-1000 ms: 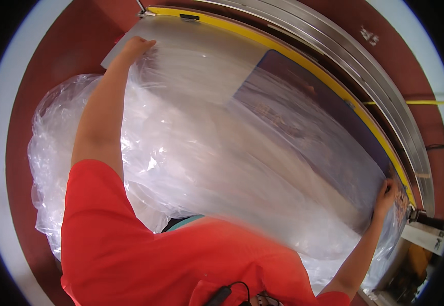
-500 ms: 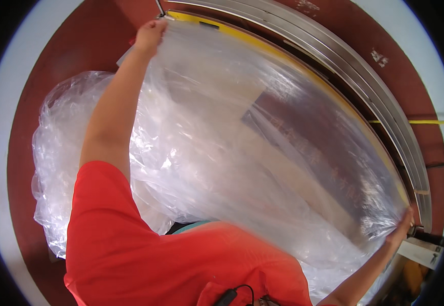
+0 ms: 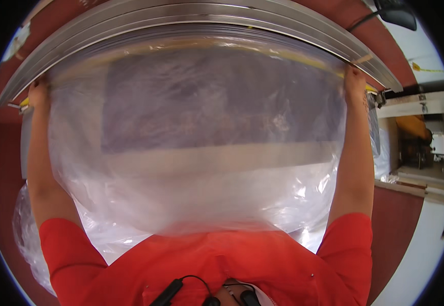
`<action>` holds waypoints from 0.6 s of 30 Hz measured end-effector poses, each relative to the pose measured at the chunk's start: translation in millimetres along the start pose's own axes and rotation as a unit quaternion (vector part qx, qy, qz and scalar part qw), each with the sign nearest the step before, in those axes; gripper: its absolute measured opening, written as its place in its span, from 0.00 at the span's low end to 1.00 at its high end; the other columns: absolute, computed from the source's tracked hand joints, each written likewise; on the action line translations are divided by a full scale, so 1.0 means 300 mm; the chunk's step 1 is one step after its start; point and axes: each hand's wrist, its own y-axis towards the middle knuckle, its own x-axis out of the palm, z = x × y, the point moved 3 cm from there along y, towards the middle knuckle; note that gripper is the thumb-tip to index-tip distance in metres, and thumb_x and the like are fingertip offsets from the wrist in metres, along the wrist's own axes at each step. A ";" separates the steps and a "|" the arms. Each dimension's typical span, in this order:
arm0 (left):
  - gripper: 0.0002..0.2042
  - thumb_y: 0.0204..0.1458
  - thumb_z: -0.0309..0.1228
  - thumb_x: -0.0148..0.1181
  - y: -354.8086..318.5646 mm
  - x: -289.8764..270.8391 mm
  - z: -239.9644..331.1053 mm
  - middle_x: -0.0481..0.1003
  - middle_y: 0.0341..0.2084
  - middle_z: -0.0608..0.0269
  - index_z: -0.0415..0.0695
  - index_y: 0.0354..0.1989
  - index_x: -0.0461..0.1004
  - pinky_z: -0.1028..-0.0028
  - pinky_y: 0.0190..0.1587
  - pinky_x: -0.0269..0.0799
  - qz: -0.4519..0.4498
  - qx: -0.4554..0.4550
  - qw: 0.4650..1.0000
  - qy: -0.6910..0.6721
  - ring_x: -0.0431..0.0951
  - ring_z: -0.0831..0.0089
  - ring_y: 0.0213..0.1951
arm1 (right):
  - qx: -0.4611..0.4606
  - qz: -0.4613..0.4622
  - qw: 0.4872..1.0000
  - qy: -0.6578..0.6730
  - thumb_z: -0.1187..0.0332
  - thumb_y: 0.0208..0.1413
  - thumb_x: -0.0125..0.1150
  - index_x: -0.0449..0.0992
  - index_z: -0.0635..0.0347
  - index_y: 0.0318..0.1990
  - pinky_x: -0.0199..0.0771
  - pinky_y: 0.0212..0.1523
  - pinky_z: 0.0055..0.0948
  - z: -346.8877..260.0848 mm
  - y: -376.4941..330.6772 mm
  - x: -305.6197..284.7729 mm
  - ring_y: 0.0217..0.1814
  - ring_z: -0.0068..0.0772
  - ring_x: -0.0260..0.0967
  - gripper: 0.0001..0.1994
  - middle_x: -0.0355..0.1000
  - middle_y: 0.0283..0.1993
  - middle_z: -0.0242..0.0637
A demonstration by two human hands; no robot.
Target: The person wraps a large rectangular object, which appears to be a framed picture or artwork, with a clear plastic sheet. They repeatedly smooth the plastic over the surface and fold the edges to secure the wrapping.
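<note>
A wide sheet of clear plastic film (image 3: pixel 201 188) is stretched between my hands, across the front of a long metal bar (image 3: pixel 196 14). My left hand (image 3: pixel 39 96) is closed on the film's left edge, close under the bar's left end. At the right end my right hand (image 3: pixel 355 84) is closed on the other edge, just below the bar. The fingertips of both hands are partly hidden. Through the film show a dark grey panel with faint marks and, above it, a yellow strip (image 3: pixel 313 63) along the bar. The film's near part reaches my red shirt.
More crumpled clear film (image 3: pixel 25 239) hangs at the lower left. Beyond the bar's right end are a pale ledge (image 3: pixel 410 107) and an orange-brown object (image 3: pixel 414 127). The floor (image 3: pixel 395 234) is dark red, with a white band outside it.
My view has turned, so the bar now runs across the top. Both hands still hold the film's edges, now at nearly equal height against the bar.
</note>
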 end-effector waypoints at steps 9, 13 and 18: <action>0.20 0.48 0.45 0.40 0.138 0.194 -0.306 0.71 0.24 0.47 0.44 0.43 0.64 0.61 0.28 0.66 -0.062 0.245 0.931 0.265 0.71 0.53 0.29 | 0.123 0.071 0.987 0.078 0.54 0.40 0.55 0.70 0.63 0.27 0.63 0.34 0.29 -0.005 -0.100 0.083 0.30 0.37 0.67 0.18 0.69 0.25 0.42; 0.16 0.47 0.41 0.43 0.208 0.170 -0.433 0.71 0.22 0.45 0.41 0.38 0.63 0.57 0.25 0.66 -0.027 0.314 0.904 0.288 0.71 0.50 0.26 | 0.109 0.084 0.989 0.061 0.53 0.46 0.41 0.69 0.63 0.28 0.62 0.36 0.34 -0.060 -0.127 0.097 0.34 0.46 0.65 0.20 0.68 0.27 0.47; 0.20 0.47 0.43 0.37 0.114 0.217 -0.219 0.70 0.27 0.41 0.37 0.27 0.68 0.58 0.33 0.64 -0.092 0.259 0.900 0.337 0.70 0.51 0.35 | 0.147 0.072 0.983 0.087 0.55 0.46 0.35 0.69 0.64 0.31 0.60 0.38 0.35 0.012 -0.119 0.065 0.36 0.48 0.63 0.20 0.67 0.29 0.50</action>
